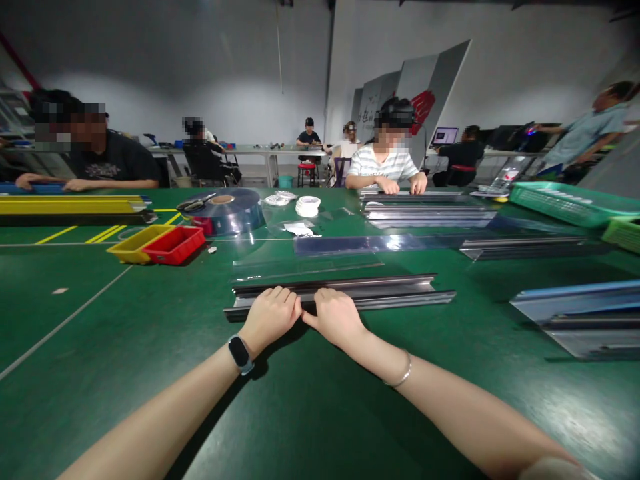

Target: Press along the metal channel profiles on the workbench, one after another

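A long dark channel-shaped profile (395, 293) lies crosswise on the green table (320, 413). My left hand (273, 317), with a watch on its wrist, is closed over the near edge of the profile, left of its middle. Just to the right, my right hand (335, 315) has its fingers curled over the same edge, its thumb pointing at my left hand. The two hands nearly touch. The fingertips of both are hidden inside the profile. A clear plastic strip (310, 267) lies just behind it.
Yellow (135, 244) and red (176, 245) trays and a film roll (225, 210) stand at back left. More profiles (590, 313) lie to the right, near a green basket (565, 203). Across the table, a person (387, 160) handles other profiles. Another person (115, 160) sits at far left.
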Tool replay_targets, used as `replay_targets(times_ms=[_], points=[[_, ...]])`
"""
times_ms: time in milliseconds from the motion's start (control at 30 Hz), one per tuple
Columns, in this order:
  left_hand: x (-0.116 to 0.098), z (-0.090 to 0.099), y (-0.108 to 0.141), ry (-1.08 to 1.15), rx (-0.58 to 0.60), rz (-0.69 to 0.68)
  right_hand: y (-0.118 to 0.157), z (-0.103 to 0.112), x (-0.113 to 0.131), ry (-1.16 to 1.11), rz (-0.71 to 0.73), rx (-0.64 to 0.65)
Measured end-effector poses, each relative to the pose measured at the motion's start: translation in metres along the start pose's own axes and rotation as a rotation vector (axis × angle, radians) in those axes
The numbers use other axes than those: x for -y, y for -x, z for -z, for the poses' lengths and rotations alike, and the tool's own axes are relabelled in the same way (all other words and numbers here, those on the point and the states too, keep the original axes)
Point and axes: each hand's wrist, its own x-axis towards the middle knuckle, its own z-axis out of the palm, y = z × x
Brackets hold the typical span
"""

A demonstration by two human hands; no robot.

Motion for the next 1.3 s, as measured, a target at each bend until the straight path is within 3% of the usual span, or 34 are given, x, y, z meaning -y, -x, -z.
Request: replay_targets(times_ms=[167, 433, 733, 967, 1167, 1300], points=[[0.000, -0.004, -0.001, 0.066, 0.042, 0.020, -0.001, -0.001, 0.004, 0.008, -0.024, 0.033], [0.003, -0.007, -0.004, 0.086, 0.108, -0.001, -0.011, -0.001, -0.003, 0.004, 0.063, 0.114], [0.015, 0.013, -0.014, 0.143, 0.266, -0.126, -0.009, 0.005, -0.006, 0.013, 0.094, 0.131], [0.030, 0.025, -0.013, 0.356, 0.327, -0.071, -0.010, 0.013, -0.012, -0.062, 0.155, 0.134], [0.034, 0.023, -0.014, 0.573, 0.380, 0.074, -0.012, 0.007, -0.016, -0.170, 0.188, 0.125], [0.039, 0.020, -0.017, 0.797, 0.436, 0.080, -0.012, 0.004, -0.016, -0.167, 0.196, 0.170]])
